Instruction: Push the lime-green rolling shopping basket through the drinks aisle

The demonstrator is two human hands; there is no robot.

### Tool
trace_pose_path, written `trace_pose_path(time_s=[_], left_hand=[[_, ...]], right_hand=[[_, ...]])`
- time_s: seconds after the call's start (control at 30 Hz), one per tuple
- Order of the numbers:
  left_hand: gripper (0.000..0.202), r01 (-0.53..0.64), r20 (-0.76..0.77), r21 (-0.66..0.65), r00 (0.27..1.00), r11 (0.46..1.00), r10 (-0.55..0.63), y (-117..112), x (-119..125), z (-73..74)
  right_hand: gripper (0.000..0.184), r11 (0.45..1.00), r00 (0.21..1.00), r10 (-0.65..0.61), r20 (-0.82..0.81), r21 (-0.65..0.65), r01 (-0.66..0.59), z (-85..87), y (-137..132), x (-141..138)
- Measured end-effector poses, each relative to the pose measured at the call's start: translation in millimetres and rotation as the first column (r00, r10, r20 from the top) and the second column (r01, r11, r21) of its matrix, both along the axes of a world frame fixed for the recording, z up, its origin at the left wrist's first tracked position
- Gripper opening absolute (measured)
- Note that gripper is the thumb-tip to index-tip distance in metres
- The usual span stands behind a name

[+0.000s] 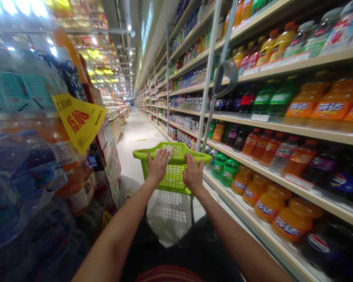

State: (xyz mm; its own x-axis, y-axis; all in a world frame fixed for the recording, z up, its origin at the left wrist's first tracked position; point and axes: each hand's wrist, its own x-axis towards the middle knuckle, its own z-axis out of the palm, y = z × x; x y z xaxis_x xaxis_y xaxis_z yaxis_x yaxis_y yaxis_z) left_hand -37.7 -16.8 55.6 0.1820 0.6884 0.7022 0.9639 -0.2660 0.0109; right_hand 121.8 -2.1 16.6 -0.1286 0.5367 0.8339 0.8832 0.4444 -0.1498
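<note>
A lime-green plastic shopping basket (176, 172) stands on the floor ahead of me in a shop aisle. Both my hands reach out to its near rim. My left hand (158, 165) lies over the rim on the left, fingers curled over a white cloth or packet (168, 152) at the edge. My right hand (193, 173) grips the rim on the right. The basket's grey pull handle (226, 76) rises on two metal rods up and to the right.
Shelves of soft-drink bottles (282, 164) run along the right. On the left stand stacked bottle packs (26, 164) with a yellow price tag (79, 121). The tiled aisle floor (138, 133) stretches ahead.
</note>
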Motion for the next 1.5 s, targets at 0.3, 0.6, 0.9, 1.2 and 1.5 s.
trace_pose_path(time_s=[0.3, 0.6, 0.9, 1.2, 1.5], left_hand=[[0.046, -0.100, 0.103, -0.018, 0.990, 0.995, 0.101, -1, -14, -1.0], [0.057, -0.011, 0.140, -0.072, 0.990, 0.997, 0.021, 5, 7, 2.3], [0.078, -0.094, -0.026, -0.295, 0.996, 0.951, 0.091, -7, -48, 13.3], [0.057, -0.101, -0.016, -0.225, 0.995, 0.969, 0.100, -13, -39, 7.5], [0.055, -0.106, 0.013, -0.148, 0.994, 0.983, 0.109, -8, -40, -0.5]], right_hand=[[0.061, 1.000, 0.998, 0.022, -0.060, 0.022, -0.021, 5.1, -5, -8], [0.042, 0.973, 0.976, 0.218, 0.001, -0.083, -0.217, 46.4, -5, -47], [0.037, 0.987, 0.985, 0.122, 0.120, -0.116, -0.108, 52.7, -2, -65], [0.030, 1.000, 0.996, 0.019, 0.088, -0.004, -0.019, 35.0, 5, 3], [0.033, 0.995, 0.996, 0.053, 0.065, 0.080, -0.059, 18.2, 7, 12]])
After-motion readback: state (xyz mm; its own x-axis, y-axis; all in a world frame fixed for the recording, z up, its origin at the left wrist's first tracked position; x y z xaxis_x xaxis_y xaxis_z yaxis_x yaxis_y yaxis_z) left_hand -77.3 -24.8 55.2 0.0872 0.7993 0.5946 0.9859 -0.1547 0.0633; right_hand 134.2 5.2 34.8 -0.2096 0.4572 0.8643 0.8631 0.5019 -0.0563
